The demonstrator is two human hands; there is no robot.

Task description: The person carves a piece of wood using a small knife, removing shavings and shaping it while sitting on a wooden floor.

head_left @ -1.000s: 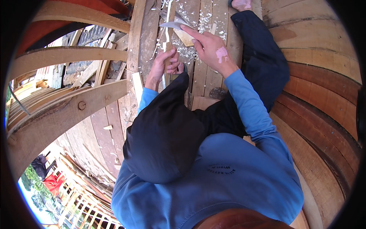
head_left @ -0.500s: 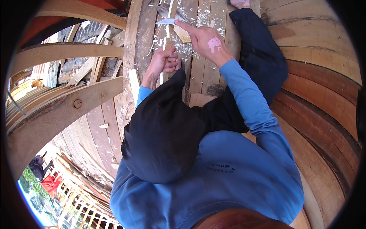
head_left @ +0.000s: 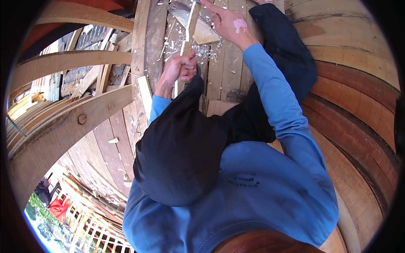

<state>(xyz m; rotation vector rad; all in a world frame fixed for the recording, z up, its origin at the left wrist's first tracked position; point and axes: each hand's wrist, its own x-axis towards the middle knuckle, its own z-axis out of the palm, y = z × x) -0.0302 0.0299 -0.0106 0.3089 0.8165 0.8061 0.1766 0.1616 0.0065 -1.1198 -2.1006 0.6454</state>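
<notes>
My left hand (head_left: 181,68) is closed round a long, narrow wooden strip (head_left: 191,29) near my bent knee. The strip points away from me, with a pale, freshly cut edge along its left side. At the strip's far end is my right hand (head_left: 233,26), its index finger stretched forward and its other fingers curled. It holds a knife (head_left: 197,1), of which only a bit of blade shows at the top edge; the handle is hidden in the hand. A flat grey metal piece (head_left: 180,13) with a pale wooden end lies under the strip.
Pale shavings (head_left: 202,52) litter the plank floor (head_left: 215,80). A short pale wood offcut (head_left: 144,93) lies beside my left wrist. Curved timber ribs (head_left: 69,118) rise on the left, with stacked boards beyond them. Curved planking (head_left: 350,92) forms a wall on the right.
My right hand has moved forward and slightly right with the knife, whose blade has slid along the strip toward the far end, mostly out of view. My left hand keeps its hold.
</notes>
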